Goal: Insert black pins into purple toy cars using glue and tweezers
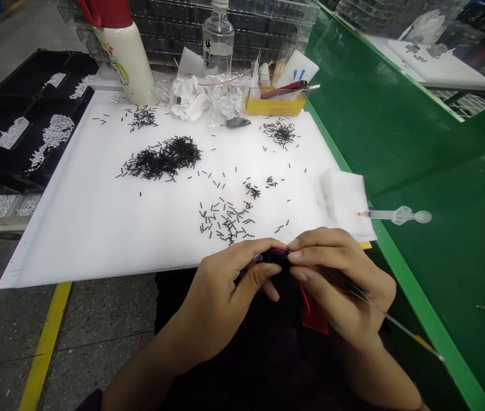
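Note:
My left hand (pixel 225 291) is closed, pinching a small shiny dark-purple part (pixel 277 253) between thumb and forefinger just past the front edge of the foam-covered board. The fingertips of my right hand (pixel 340 279) meet at the right end of that part. Through my right hand runs a long thin metal tool (pixel 400 325), its back end sticking out to the lower right with a yellow patch on it. Its tip is hidden behind my fingers. Just beyond my hands, small black pins (pixel 227 220) lie scattered on the white foam sheet (pixel 97 228).
A dense heap of black pins (pixel 165 157) lies mid-board. A yellow box of tools (pixel 275 105), crumpled plastic (pixel 225 100), a clear bottle (pixel 218 43) and a red-topped flask (pixel 125 57) stand behind. Right are a syringe (pixel 396 215) and green panel (pixel 439 262); left, black trays (pixel 7 103).

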{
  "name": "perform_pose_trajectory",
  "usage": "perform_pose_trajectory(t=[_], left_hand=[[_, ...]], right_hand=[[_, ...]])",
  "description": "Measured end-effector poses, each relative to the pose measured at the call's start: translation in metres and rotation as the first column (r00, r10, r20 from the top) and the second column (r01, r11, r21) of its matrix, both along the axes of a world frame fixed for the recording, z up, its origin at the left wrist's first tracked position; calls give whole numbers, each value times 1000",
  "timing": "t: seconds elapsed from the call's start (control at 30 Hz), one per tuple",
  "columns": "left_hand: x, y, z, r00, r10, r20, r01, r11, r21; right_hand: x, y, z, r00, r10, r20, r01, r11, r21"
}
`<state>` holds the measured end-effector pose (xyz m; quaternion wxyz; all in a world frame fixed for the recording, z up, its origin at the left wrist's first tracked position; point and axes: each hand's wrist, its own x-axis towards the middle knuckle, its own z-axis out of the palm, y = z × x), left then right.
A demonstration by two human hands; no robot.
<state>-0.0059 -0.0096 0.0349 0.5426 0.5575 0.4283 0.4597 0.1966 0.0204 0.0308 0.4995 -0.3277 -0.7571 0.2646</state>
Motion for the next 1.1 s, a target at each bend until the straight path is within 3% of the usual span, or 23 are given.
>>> perform_pose_trajectory(t=[0.17,0.47,0.57,0.73,0.8,0.9,1.0,1.1], left_hand=[[1,0,0,1000,6,-8,-6,1000,1],[1,0,0,999,7,-41,-6,1000,23],[2,0,1,999,7,-34,-6,1000,10],[2,0,-1,1000,22,-12,-22,1000,-19],[2,1,-3,999,47,-17,-48,998,-32],[2,3,-8,999,52,-17,-53,997,-61],[3,6,-11,999,45,-9,-46,996,-71],[3,7,-11,999,53,-6,-53,996,-66]], right_hand=[[1,-2,0,997,-1,-72,-12,983,-183],[4,-2,0,999,10,-46,-18,982,-191],[3,-2,2,1000,-2,-17,0,992,-123],[-1,2,2,988,-72,134,43,977,210],[-1,4,-1,987,-83,135,51,971,232],[-2,9,-10,999,-16,27,16,1000,17],[-2,12,-17,991,48,-125,-74,975,-207],[-5,14,-21,972,66,-226,-130,950,-284]])
